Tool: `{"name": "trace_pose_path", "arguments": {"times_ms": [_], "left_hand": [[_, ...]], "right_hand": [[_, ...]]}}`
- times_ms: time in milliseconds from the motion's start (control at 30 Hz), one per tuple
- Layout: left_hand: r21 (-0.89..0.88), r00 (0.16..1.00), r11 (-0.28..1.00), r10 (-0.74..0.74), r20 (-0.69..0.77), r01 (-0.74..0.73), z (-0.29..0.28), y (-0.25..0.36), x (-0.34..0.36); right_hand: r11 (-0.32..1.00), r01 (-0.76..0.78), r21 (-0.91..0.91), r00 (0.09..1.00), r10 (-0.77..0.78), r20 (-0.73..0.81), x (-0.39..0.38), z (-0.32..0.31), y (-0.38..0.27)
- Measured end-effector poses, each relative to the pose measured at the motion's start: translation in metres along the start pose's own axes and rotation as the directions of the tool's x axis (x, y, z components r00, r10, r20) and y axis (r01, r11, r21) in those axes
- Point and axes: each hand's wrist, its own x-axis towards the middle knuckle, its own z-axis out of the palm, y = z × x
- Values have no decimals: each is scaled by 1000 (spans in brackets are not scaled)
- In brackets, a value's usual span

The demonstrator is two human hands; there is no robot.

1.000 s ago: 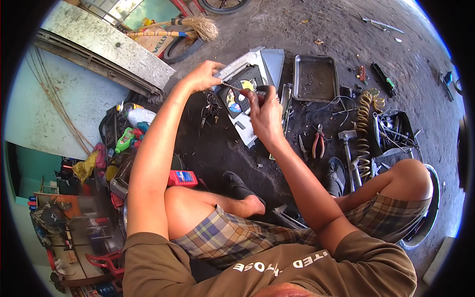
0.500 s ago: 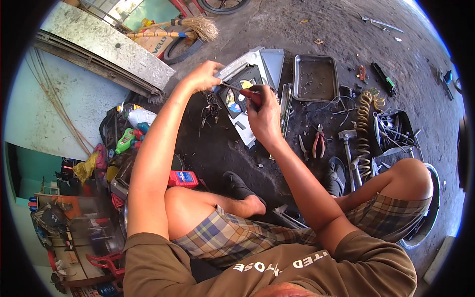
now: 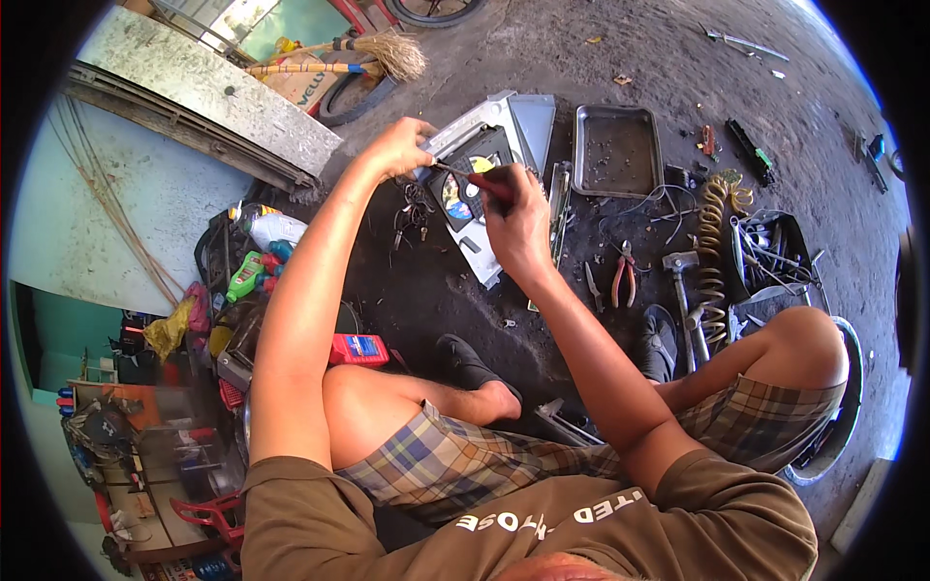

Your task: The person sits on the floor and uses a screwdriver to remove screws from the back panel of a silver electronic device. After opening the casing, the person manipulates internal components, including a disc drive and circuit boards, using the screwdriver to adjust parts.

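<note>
My right hand is closed round the red handle of a screwdriver. The screwdriver's shaft points left, and its tip is close to my left fingertips at the edge of an opened metal disc player. Inside the player sits a black disc tray with a colourful disc partly showing. My left hand grips the player's left edge, thumb and fingers bent together there; what the fingertips press on is too small to tell. A grey metal panel sticks out behind the player.
Right of the player lies a metal tray with small bits in it. Pliers, a hammer, a coiled hose and a box of tools are on the dark ground. Bottles stand at left.
Almost nothing differs. My right hand and the screwdriver have turned very slightly; my left hand stays on the player's edge.
</note>
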Motion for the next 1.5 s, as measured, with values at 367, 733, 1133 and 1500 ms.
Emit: {"name": "trace_pose_path", "arguments": {"times_ms": [367,733,1133,1500], "left_hand": [[-31,1000,999,-30,-6,30,-1,1,-3],[-62,999,998,-32,17,33,-2,2,1],[-60,998,997,-55,9,55,-3,-3,-3],[-47,999,998,-46,2,46,-2,2,-4]], "right_hand": [[937,-338,81,939,331,97,0,-1,-7],[986,145,-78,985,-152,-82,-3,9,14],[969,-175,176,985,171,36,-11,10,-8],[998,26,49,999,-25,-23,-15,13,0]]}}
